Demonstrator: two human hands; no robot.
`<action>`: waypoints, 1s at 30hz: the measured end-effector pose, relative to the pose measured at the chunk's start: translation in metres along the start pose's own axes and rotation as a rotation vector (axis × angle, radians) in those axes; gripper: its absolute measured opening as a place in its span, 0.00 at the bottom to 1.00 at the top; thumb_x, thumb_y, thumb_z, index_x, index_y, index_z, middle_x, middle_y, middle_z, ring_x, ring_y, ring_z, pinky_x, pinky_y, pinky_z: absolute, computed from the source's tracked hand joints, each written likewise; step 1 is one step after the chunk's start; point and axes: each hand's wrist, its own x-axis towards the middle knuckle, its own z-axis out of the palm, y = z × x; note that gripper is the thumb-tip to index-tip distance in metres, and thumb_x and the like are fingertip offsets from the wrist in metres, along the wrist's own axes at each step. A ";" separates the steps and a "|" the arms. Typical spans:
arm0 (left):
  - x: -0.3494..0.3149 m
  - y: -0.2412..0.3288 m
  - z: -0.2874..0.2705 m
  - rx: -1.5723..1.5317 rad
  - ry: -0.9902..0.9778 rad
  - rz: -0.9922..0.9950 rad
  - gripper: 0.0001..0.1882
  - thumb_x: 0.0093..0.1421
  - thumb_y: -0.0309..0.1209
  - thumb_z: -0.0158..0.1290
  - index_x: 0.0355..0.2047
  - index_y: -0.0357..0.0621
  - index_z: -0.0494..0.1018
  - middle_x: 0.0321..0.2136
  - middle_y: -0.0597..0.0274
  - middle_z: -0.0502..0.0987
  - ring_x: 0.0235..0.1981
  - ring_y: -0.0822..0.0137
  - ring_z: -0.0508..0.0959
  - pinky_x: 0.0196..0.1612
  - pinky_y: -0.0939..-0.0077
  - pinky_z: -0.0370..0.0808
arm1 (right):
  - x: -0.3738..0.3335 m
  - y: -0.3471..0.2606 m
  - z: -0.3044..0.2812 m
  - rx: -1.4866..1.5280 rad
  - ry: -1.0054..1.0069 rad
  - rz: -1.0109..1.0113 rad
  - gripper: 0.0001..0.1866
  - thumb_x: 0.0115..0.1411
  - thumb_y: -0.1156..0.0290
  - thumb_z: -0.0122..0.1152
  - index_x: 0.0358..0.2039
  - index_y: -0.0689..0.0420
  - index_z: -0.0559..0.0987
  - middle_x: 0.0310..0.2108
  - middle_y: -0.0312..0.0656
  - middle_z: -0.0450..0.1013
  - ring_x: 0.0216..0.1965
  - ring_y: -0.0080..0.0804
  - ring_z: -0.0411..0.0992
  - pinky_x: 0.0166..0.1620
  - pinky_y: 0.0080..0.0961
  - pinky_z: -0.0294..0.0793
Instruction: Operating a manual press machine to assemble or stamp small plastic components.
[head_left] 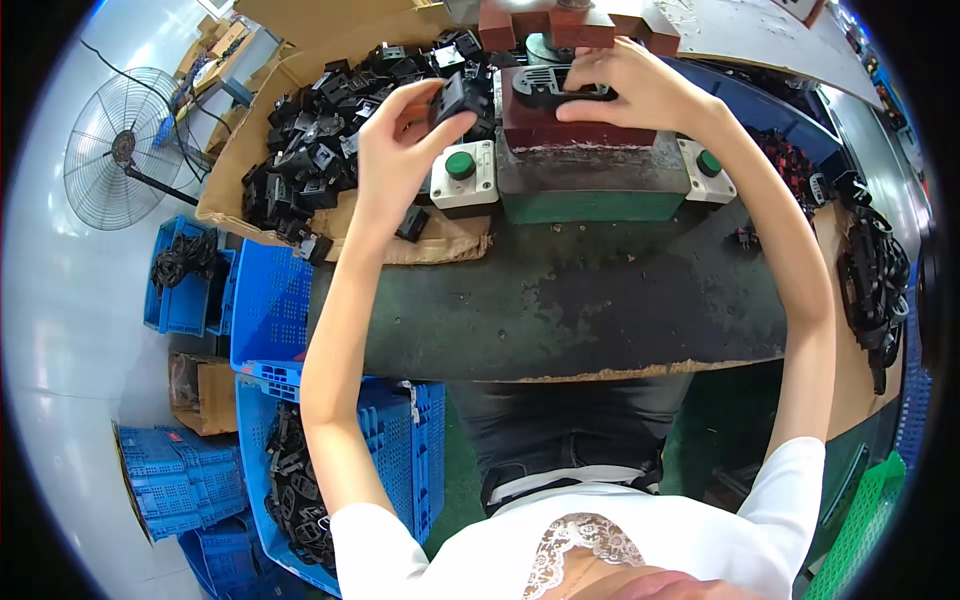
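Observation:
My left hand [388, 145] is raised over the left side of the bench, its thumb and fingers closed round a small, boxy black plastic part [456, 100]. My right hand [648, 92] reaches to the top of a dark red block [570, 137]. There its thumb and fingers close on the right end of a black plastic housing [532, 92] with pale slots, which lies on the block. Part of that housing is hidden by my fingers. Just above and behind hang the red-brown blocks of a press head [580, 28].
A push-button box [463, 195] with a green button stands left of the block, another [708, 184] right of it. A large carton [228, 195] holds many black parts. Blue crates [270, 290] stack at the left, by a fan [122, 148]. Black cables [875, 270] lie at the right.

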 end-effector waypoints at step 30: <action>-0.045 -0.011 -0.028 0.219 -0.134 0.080 0.33 0.35 0.23 0.68 0.45 0.31 0.71 0.40 0.58 0.71 0.40 0.71 0.71 0.41 0.83 0.68 | 0.011 -0.006 -0.008 -0.056 -0.167 0.104 0.21 0.53 0.53 0.63 0.38 0.55 0.72 0.29 0.41 0.70 0.26 0.37 0.70 0.27 0.27 0.70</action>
